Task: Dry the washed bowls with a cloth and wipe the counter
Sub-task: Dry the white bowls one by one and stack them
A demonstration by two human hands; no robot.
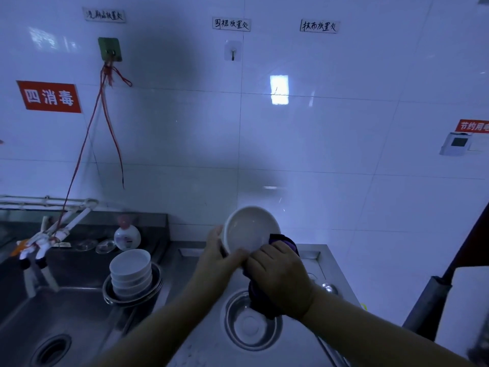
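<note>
I hold a white bowl [250, 229] tilted up above the steel counter [185, 276], its inside facing me. My left hand [218, 256] grips the bowl's near-left rim, thumb on the inside edge. My right hand [280, 276] clutches a purple cloth [284, 241] against the bowl's right rim; more of the cloth hangs below the hand. A stack of white bowls [131, 271] stands in a metal basin [156, 290] at the right edge of the sink. A white dish lies in a second metal basin [232, 329] on the counter under my hands.
The sink [53, 311] with its drain lies at the lower left, with a tap [50, 235] above it. A soap bottle [127, 235] and glass lids stand behind the sink. The tiled wall is close ahead. A metal ladle [329, 287] lies on the counter's right side.
</note>
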